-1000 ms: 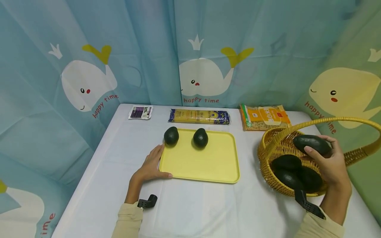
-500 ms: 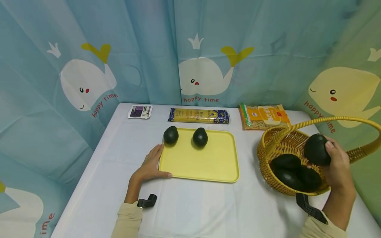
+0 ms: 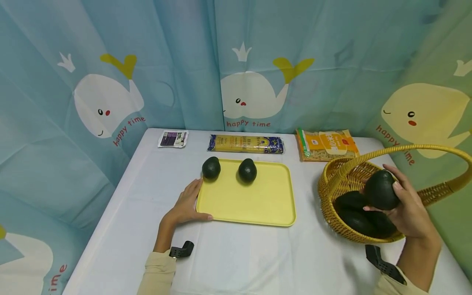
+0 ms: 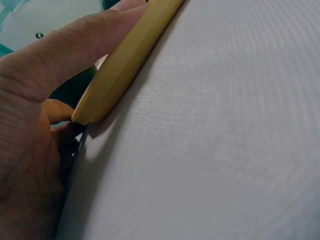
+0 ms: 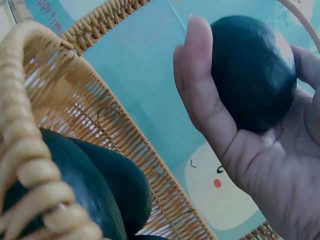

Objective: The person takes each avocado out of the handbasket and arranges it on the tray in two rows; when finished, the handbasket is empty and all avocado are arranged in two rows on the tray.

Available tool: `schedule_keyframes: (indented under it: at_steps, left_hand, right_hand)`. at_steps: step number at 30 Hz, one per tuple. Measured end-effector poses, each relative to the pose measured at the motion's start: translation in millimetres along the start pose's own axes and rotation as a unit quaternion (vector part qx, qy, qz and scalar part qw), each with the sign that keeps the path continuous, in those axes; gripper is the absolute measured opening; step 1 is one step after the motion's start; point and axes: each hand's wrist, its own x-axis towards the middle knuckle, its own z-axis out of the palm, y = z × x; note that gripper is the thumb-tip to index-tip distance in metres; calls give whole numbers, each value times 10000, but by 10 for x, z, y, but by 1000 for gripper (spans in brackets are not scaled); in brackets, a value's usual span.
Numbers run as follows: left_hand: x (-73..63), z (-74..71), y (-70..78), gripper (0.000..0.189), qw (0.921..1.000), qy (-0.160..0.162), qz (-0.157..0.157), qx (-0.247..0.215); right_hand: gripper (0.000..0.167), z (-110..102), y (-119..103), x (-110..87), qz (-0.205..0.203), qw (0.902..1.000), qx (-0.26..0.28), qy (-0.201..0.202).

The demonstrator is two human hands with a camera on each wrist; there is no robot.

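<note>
My right hand [image 3: 414,213] grips a dark green avocado [image 3: 382,190] over the wicker basket [image 3: 333,221]. In the right wrist view, the thumb and fingers wrap round this avocado [image 5: 252,72], above the basket's rim. Several more avocados [image 3: 355,221] lie inside, partly hidden behind the held one. My left hand [image 3: 186,205] holds the near-left corner of a yellow tray [image 3: 250,205], thumb along the front edge and fingers along the left side. The left wrist view shows the thumb against the tray's rim [image 4: 125,65]. Two avocados [image 3: 247,171] sit at the tray's far side, one at its far-left corner.
Along the back of the white table lie a small white-and-purple packet [image 3: 173,139], a long yellow-and-blue packet [image 3: 245,144] and an orange bag [image 3: 327,145]. The basket's tall handle [image 3: 424,147] arches out to the right. A whale-print curtain [image 3: 184,61] hangs behind.
My right hand has turned the avocado from lying sideways to end-on, swinging right and then back left over the basket. The left hand and tray have stayed in place.
</note>
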Motion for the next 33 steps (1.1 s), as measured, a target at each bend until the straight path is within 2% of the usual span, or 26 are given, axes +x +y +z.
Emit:
schedule_keyframes:
  at_steps: [6, 9, 12, 17, 20, 27, 30, 33]
  left_hand:
    - [6, 0, 3, 131, 9999, -22, -36, -93]
    - [3, 1, -1, 131, 10000, -46, -46, -50]
    - [-3, -4, 8, 131, 10000, -53, -37, -56]
    - [1, -9, 12, 131, 10000, -22, 11, -90]
    - [7, -4, -5, 131, 10000, -29, 14, -41]
    - [11, -15, -1, 130, 9999, 52, 88, -12]
    - [11, -16, 3, 130, 9999, 50, 88, -22]
    - [9, -5, -2, 131, 10000, 42, 77, -22]
  right_hand:
    - [55, -14, 49, 22, -131, 9948, 798, -622]
    - [54, 3, 77, 17, -160, 9940, 786, -743]
    - [53, 35, 93, 0, -246, 9969, 493, -568]
    - [59, 108, 69, -20, -365, 9983, -408, -221]
    - [66, 144, 44, -19, -343, 9970, -571, -406]
    - [66, 213, 11, -9, -422, 9914, -337, -1193]
    - [63, 264, -5, -16, -534, 9879, -521, -1360]
    - [62, 344, -29, -15, -582, 9853, -848, -1364]
